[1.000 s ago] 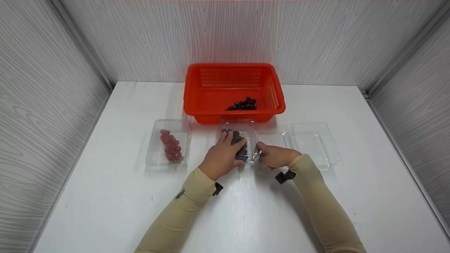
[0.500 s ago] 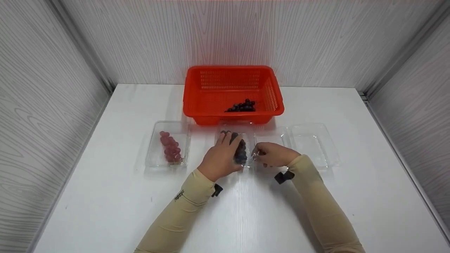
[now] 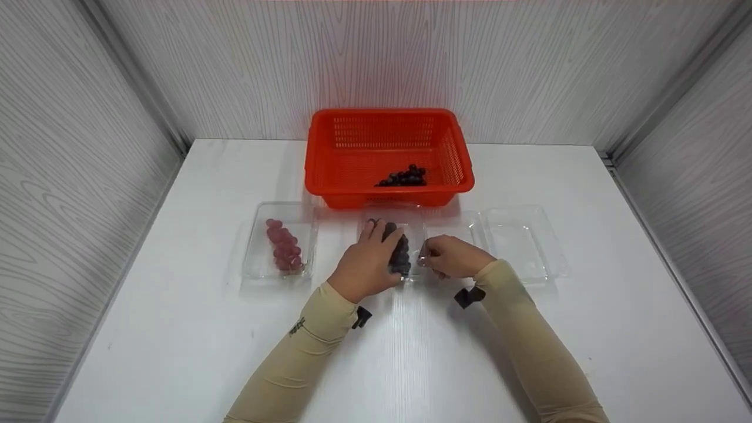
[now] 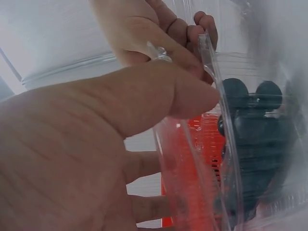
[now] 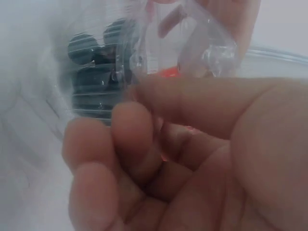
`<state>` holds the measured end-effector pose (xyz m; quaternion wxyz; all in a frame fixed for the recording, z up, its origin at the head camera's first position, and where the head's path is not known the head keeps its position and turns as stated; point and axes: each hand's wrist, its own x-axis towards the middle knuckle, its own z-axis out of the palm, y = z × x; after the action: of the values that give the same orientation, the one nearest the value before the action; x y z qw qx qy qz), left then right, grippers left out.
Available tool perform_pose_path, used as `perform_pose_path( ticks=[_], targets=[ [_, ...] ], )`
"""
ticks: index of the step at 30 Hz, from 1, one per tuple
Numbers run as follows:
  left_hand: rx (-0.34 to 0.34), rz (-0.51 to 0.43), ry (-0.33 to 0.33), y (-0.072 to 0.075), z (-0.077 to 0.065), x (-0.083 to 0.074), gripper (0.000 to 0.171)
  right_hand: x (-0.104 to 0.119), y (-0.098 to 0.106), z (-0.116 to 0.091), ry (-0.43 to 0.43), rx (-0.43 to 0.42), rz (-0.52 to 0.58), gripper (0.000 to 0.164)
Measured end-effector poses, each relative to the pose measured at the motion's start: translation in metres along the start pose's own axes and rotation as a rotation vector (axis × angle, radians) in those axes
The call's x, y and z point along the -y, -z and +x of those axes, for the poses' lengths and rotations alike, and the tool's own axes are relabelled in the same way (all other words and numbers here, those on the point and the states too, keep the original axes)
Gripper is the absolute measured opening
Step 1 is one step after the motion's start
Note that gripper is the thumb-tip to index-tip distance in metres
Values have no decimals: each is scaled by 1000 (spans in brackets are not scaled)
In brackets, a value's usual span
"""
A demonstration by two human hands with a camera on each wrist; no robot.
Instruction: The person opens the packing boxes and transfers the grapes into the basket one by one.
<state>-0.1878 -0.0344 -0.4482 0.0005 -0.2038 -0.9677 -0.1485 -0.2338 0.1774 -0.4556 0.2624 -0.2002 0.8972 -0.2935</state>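
The head camera looks forward and down from above across the white table, while the left and right wrist cameras both face, from very near, one bunch of black grapes inside a clear plastic container.

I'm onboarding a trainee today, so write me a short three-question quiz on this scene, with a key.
1. True or false: the red rectangular perforated plastic basket has a cluster of dark round grapes in it.

2. Which is spread over the clear rectangular plastic container in front of it?
A. the right hand
B. the left hand
C. neither hand

3. Fill in: the far-left clear plastic container holds ____ round grapes.

Key
1. True.
2. B; the right hand pinches at that container's edge.
3. Pinkish-red.
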Motion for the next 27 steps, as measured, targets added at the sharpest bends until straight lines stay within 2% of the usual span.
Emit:
perform_pose_path(
  ticks=[4,9,13,18,27],
  targets=[
    [-4,36,13,0,0,-6,92,2,-1,0,-11,-3,-18,5],
    [-67,55,-44,-4,4,-18,93,3,-1,0,-8,-20,-33,5],
    [-57,68,-75,-9,10,-30,86,2,-3,1,13,-35,-21,17],
    [-49,83,-55,-12,15,-37,71,3,-5,1,35,-48,-20,28],
    [-98,56,-60,-10,17,-41,54,1,-4,2,7,-36,-25,4]
  ],
)
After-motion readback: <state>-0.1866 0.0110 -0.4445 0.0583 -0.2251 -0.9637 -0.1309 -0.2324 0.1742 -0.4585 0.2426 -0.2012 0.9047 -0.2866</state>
